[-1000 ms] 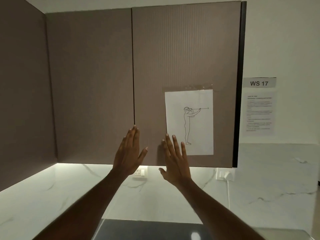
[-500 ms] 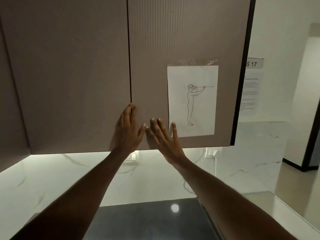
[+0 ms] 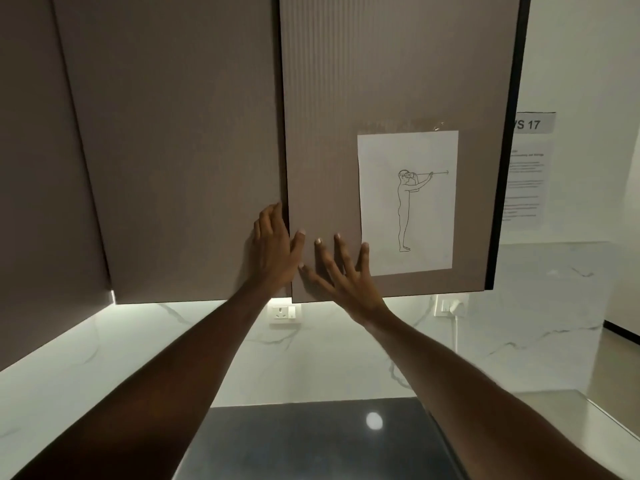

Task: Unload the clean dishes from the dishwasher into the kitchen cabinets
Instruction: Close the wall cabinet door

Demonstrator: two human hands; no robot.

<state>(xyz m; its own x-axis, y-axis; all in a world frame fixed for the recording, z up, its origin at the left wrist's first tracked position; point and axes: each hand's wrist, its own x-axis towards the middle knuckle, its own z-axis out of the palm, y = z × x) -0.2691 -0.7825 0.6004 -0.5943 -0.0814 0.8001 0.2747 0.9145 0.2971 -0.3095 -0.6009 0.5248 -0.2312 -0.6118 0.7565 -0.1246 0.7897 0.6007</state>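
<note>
Brown ribbed cabinet doors fill the upper frame, the right cabinet door standing slightly proud of the left cabinet door along the vertical seam between them, both doors long top to bottom. The person's left hand reaches up at that seam, fingertips tucked behind the right door's edge and thumb lying on its face, a grip that pinches the door edge. Just beside it, the right hand presses flat on the same door with fingers spread and straight, holding nothing. A taped white sheet on the door shows a line drawing of a standing figure with arms raised forward. On the far right wall a sign reads "S 17", partly cut off by the cabinet; the notice beneath it is too small to read. Below, a wall socket sits on the marble backsplash above a dark glossy surface.
</note>
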